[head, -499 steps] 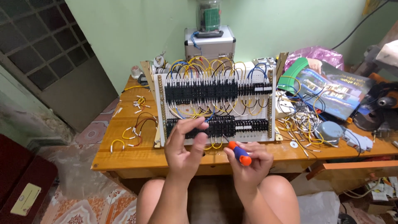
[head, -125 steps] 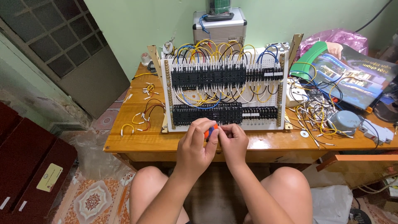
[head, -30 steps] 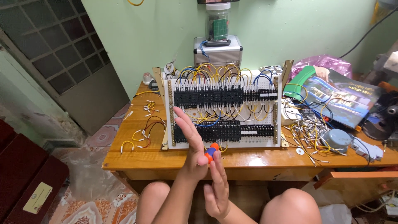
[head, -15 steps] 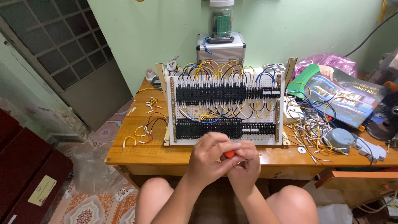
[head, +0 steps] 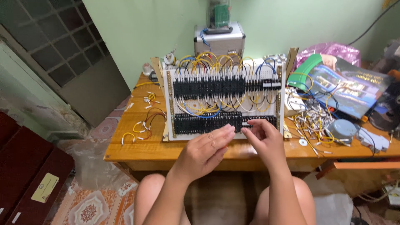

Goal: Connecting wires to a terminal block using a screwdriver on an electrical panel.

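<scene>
Head view, white wiring board (head: 225,100), black terminal rows, yellow-blue wires, left hand (head: 206,150) open, right hand (head: 266,139) pinching, contents unclear.

A yellow rectangular label (head: 44,188) lies on the dark red cabinet (head: 25,175), lower left.

A white upright wiring board (head: 225,102) carries two black rows of terminal blocks (head: 216,87), looped with yellow, blue and white wires (head: 208,58). It stands on an orange-brown varnished wooden table (head: 141,148). To the left lie short yellow and red wire pieces (head: 141,125) with white tips. Far behind is a silver metal case (head: 219,40) against a pale green wall (head: 146,25). To the right sit a green curved plastic part (head: 306,71) and a pink plastic bag (head: 329,49). Near left, the floor tile (head: 89,206) shows an orange and grey floral pattern.
</scene>
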